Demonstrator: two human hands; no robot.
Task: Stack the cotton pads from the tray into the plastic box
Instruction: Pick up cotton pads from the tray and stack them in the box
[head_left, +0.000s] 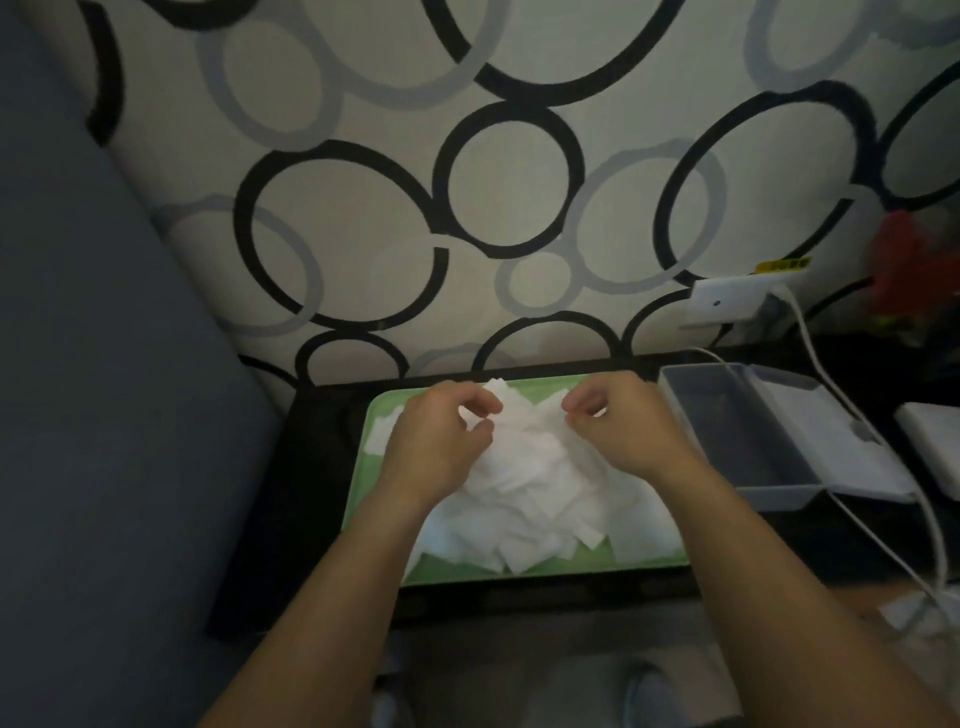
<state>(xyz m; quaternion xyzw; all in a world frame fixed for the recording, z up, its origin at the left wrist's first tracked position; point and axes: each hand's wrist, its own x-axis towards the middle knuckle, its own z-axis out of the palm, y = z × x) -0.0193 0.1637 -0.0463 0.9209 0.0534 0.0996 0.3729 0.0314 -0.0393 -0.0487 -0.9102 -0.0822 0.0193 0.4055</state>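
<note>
Both hands are in over the tray (597, 570) right now, and what a heap they have to work with: the cotton pads (524, 493) are piled in a loose white mound, thin squarish pieces lying every which way, edges overlapping, corners poking out, nearly covering the pale green tray from the near rim to the far one. A few stray pads lie flatter at the far left corner. The left hand (441, 441) sits on the left slope of the mound, fingers curled in toward the thumb, and the right hand (628, 431) mirrors it on the right slope, thumb and forefinger drawn close at the top of the pile (whether either one actually has a pad nipped between its fingertips I cannot tell, the picture is too soft there). The tray rests on a dark desk (322, 467) pushed against a wall (363, 208) patterned with black and grey rings. Just beside the tray on the right stands the plastic box (774, 493), grey and translucent, with no pads showing inside, its lid (831, 431) lying open on the far side. A white power socket (727, 296) sits on the wall behind it.
</note>
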